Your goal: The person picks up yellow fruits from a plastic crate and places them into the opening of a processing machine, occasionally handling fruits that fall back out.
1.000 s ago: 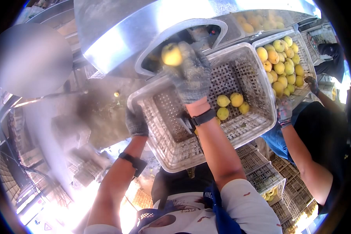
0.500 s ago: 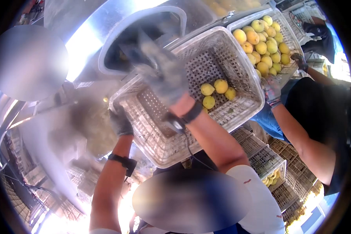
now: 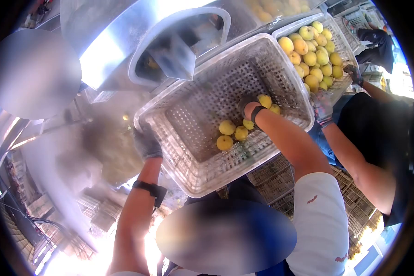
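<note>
A grey plastic crate with perforated walls is tilted in front of me, below a metal chute opening. My left hand, in a grey glove, is closed on the crate's left rim. Inside the crate, my gloved right hand reaches down among several yellow peach-like fruits. One fruit lies just right of that hand, and another fruit lies lower left, near the crate's side wall. The right fingers are turned away and hidden, so I cannot see whether they hold a fruit.
Beyond the crate is the chute opening with a metal flap. To the right, a second crate full of yellow fruit adjoins mine. A co-worker's gloved hands are at that crate. Stacked crates stand below on the right.
My right hand has moved from near the chute down and right into the crate. More fruits lie apart on the crate floor. My left hand stays at the rim.
</note>
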Demonstrator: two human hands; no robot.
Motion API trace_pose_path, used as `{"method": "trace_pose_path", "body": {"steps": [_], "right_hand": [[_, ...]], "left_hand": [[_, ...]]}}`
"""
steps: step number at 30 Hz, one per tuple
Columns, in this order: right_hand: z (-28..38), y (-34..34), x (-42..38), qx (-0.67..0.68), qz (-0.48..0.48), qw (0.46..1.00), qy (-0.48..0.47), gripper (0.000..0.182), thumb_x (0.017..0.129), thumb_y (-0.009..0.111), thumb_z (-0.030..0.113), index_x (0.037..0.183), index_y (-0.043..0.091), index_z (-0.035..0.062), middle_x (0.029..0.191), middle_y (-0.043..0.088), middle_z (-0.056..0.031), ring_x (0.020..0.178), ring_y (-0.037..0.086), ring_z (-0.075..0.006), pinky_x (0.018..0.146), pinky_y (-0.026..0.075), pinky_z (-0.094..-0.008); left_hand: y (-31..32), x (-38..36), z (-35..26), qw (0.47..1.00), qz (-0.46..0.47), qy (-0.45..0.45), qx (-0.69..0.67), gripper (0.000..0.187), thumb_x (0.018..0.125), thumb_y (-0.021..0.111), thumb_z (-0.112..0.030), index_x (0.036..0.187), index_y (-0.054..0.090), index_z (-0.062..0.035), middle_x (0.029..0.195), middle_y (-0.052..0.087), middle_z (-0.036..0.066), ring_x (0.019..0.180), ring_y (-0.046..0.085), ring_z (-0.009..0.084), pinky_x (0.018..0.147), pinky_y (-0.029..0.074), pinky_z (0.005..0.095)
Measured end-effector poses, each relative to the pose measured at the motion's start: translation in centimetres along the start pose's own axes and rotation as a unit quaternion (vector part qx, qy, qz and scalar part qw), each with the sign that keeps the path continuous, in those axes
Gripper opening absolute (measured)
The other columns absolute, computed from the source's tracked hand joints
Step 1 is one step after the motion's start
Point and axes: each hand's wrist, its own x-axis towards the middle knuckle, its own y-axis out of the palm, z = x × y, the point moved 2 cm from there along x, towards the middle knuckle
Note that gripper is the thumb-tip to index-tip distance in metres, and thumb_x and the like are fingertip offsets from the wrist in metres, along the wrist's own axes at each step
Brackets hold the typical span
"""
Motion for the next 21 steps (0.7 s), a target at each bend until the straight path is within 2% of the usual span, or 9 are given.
{"method": "trace_pose_path", "body": {"steps": [6,9,12,15,16,17,18,20,21], "right_hand": [[-0.5,-3.4,-3.5,0.119,-0.020,0.993,-0.001,0.047,0.096,0.058,0.026,0.140,0.063,0.0094,0.145,0.060,-0.0139,0.128,0.061,-0.0317,0.107,0.049,-0.0446],[0.3,-5.4,-7.1,0.165,-0.043,0.985,-0.001,0.048,0.096,0.057,0.028,0.140,0.063,0.0091,0.145,0.060,-0.0141,0.127,0.062,-0.0312,0.107,0.048,-0.0449],[1.7,-4.5,-6.9,0.138,-0.209,0.966,0.064,0.053,0.096,0.056,0.041,0.143,0.060,0.0142,0.145,0.060,-0.0148,0.128,0.061,-0.0311,0.109,0.047,-0.0436],[2.7,-5.4,-10.5,0.071,-0.107,0.990,0.060,0.054,0.093,0.062,0.045,0.137,0.062,0.0146,0.142,0.062,-0.0149,0.126,0.062,-0.0336,0.108,0.048,-0.0452],[2.9,-4.8,-11.2,0.350,-0.133,0.925,0.065,0.053,0.092,0.065,0.043,0.136,0.062,0.0131,0.142,0.061,-0.0143,0.127,0.061,-0.0336,0.109,0.047,-0.0445],[2.9,-4.3,-12.1,0.599,-0.155,0.784,0.061,0.052,0.091,0.068,0.040,0.134,0.062,0.0117,0.143,0.060,-0.0138,0.129,0.059,-0.0335,0.110,0.046,-0.0438],[2.7,-3.8,-13.4,0.594,-0.162,0.785,0.063,0.052,0.091,0.068,0.040,0.134,0.062,0.0117,0.143,0.060,-0.0138,0.129,0.059,-0.0335,0.110,0.046,-0.0438],[2.8,-3.5,-16.4,0.668,-0.308,0.657,-0.161,0.052,0.090,0.071,0.034,0.135,0.059,0.0093,0.143,0.059,-0.0106,0.132,0.055,-0.0309,0.114,0.042,-0.0424],[3.5,-3.3,-18.0,0.662,-0.308,0.662,-0.169,0.052,0.090,0.071,0.034,0.135,0.059,0.0093,0.143,0.059,-0.0106,0.132,0.055,-0.0309,0.114,0.042,-0.0424]], "left_hand": [[-0.3,-0.4,-1.0,1.000,0.006,0.007,-0.002,0.059,0.099,0.057,-0.040,0.140,0.054,0.0025,0.120,0.068,0.026,0.110,0.067,0.0358,0.097,0.048,0.0425],[-0.2,-0.5,-0.3,0.999,0.025,0.019,-0.033,0.046,0.100,0.066,-0.026,0.136,0.056,0.0010,0.127,0.066,0.013,0.110,0.062,0.0202,0.097,0.048,0.0342],[-0.7,-1.1,-3.5,0.979,-0.058,0.111,0.159,0.055,0.097,0.068,-0.021,0.141,0.046,0.0021,0.128,0.060,0.018,0.116,0.058,0.0275,0.103,0.045,0.0378],[-3.2,-6.7,-10.9,0.936,-0.160,0.306,0.071,0.041,0.096,0.069,-0.020,0.129,0.055,0.0007,0.116,0.062,0.015,0.111,0.060,0.0255,0.098,0.047,0.0378],[-4.4,-9.0,-14.7,0.957,0.050,0.281,-0.059,0.030,0.093,0.069,-0.016,0.117,0.060,-0.0010,0.107,0.063,0.014,0.102,0.063,0.0273,0.093,0.050,0.0385],[-6.3,-11.4,-19.3,0.918,0.256,0.242,-0.184,0.018,0.091,0.070,-0.012,0.105,0.064,-0.0026,0.098,0.065,0.012,0.094,0.065,0.0291,0.088,0.053,0.0391],[-8.7,-13.5,-23.5,0.852,0.404,0.319,-0.096,0.007,0.090,0.070,-0.013,0.089,0.065,-0.0075,0.090,0.065,0.008,0.084,0.066,0.0232,0.078,0.054,0.0372],[-11.6,-19.0,-34.5,0.514,0.606,0.595,0.125,0.014,0.092,0.067,-0.026,0.100,0.068,-0.0140,0.093,0.067,0.003,0.085,0.065,0.0240,0.075,0.056,0.0389],[-13.0,-22.5,-36.8,0.467,0.583,0.644,0.167,0.028,0.091,0.064,-0.035,0.111,0.066,-0.0158,0.095,0.066,0.001,0.089,0.067,0.0247,0.080,0.057,0.0412]]}}
